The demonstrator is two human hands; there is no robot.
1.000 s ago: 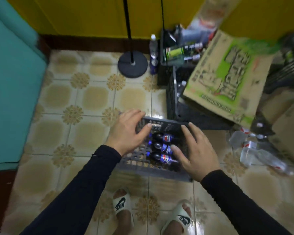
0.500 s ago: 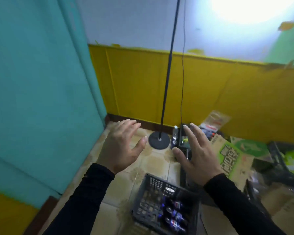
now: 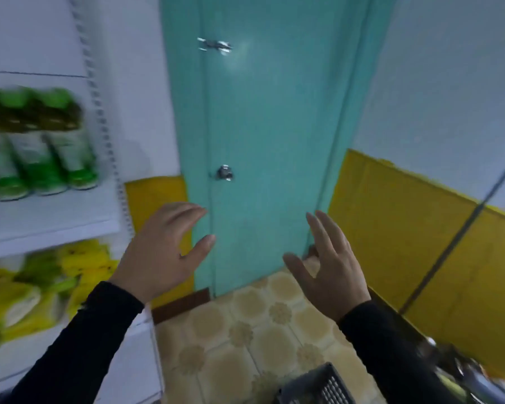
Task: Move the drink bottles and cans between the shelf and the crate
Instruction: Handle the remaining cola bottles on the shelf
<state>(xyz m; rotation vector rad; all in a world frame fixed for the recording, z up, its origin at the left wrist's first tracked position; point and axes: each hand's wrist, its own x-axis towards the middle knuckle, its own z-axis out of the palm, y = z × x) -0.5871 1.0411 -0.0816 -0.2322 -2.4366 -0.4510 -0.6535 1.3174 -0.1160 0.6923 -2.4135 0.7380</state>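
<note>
Both hands are hanging in the air in front of the teal door (image 3: 263, 135), and neither is holding anything: the left hand (image 3: 161, 255) is spread with its fingers loosely fanned and the thumb out, and the right hand (image 3: 330, 269) is open too, its fingers straight and pointing up. They are sitting apart at about chest level, which reads to me as someone getting ready to reach for stock rather than carrying any. The white shelf (image 3: 50, 225) is standing just to the left of the left hand, with a row of green bottles (image 3: 38, 147) lined up on its upper board and a heap of yellow packs (image 3: 41, 290) on the board below, all too blurred for me to read labels. The bottles are facing outward near the front edge, likely so they can be taken straight off. The dark crate (image 3: 318, 386) is sitting low on the tiled floor (image 3: 231, 330) beneath the right forearm, only a corner of it showing, so I cannot tell what is inside. Between shelf and crate the floor is giving a fair lane for swinging an arm across; the shelf's notched upright (image 3: 105, 132) and front lip are the edges to watch.
</note>
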